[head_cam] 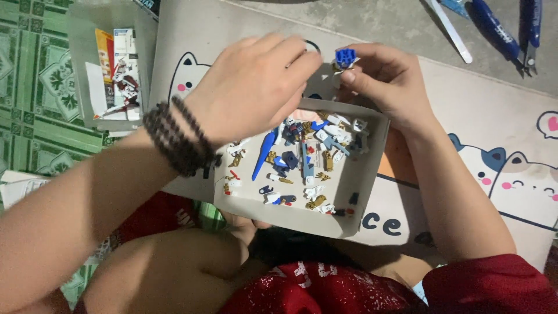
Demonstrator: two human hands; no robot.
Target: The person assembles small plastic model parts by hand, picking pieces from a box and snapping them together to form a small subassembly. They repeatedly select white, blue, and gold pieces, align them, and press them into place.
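My right hand (pixel 386 81) pinches a small blue and white model part (pixel 344 58) between thumb and fingers, above the far edge of a shallow grey cardboard tray (pixel 372 174). My left hand (pixel 253 87), with a dark bead bracelet (pixel 177 139) on the wrist, hovers over the tray's left side, its fingertips reaching toward the blue part. I cannot tell whether those fingers hold anything. The tray holds several small blue, white, gold and red model pieces, among them a long blue blade-shaped piece (pixel 264 154).
A clear plastic box (pixel 78 70) with printed sheets and a model figure picture stands at the upper left. Blue-handled nippers (pixel 532 29) and other tools lie at the top right. A cat-patterned mat (pixel 500 145) lies under the tray, green patterned floor (pixel 35 87) to the left.
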